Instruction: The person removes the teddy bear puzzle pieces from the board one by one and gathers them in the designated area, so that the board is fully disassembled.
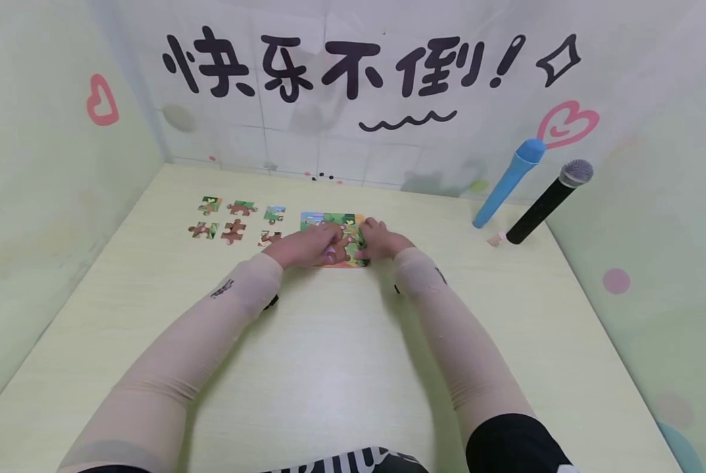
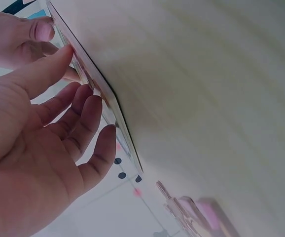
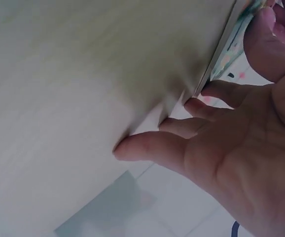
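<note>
Both grips, left hand and right hand, press straight-fingered onto the puzzle board beneath them.

The puzzle board lay on the table near its back edge, under both hands. Six loose pieces sat left of it. Two microphones leaned at the back right corner.
</note>
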The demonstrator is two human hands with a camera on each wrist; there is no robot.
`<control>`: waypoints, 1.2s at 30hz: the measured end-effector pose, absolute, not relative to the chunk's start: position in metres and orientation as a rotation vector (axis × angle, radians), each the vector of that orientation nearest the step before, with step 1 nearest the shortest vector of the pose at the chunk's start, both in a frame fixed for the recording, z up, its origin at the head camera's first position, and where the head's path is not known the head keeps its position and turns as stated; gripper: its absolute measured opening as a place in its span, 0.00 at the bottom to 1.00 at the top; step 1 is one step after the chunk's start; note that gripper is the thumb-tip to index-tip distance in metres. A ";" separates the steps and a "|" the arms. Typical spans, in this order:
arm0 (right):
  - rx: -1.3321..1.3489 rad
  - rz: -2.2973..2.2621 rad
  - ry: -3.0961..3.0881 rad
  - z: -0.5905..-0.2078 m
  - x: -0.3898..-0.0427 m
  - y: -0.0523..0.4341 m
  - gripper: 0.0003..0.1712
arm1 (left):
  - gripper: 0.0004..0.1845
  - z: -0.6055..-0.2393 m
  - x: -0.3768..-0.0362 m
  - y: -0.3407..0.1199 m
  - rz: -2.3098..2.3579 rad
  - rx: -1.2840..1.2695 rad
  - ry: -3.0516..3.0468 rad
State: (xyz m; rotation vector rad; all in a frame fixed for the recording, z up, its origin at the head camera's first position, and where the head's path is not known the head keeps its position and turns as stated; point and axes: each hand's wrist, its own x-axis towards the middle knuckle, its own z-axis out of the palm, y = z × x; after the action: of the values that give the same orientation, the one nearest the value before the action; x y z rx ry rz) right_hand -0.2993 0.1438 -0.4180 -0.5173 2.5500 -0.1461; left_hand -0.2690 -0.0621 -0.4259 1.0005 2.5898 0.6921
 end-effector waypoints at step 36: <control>-0.458 -0.169 2.596 -0.423 -0.294 0.140 0.45 | 0.03 -0.418 -0.276 -0.063 0.775 0.896 2.484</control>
State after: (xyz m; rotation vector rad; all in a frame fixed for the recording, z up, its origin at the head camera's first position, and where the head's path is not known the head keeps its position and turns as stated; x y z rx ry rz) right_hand -0.2940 0.1395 -0.4233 -0.4582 2.5957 -0.1695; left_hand -0.2763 -0.0626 -0.4178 0.8962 2.4842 0.7754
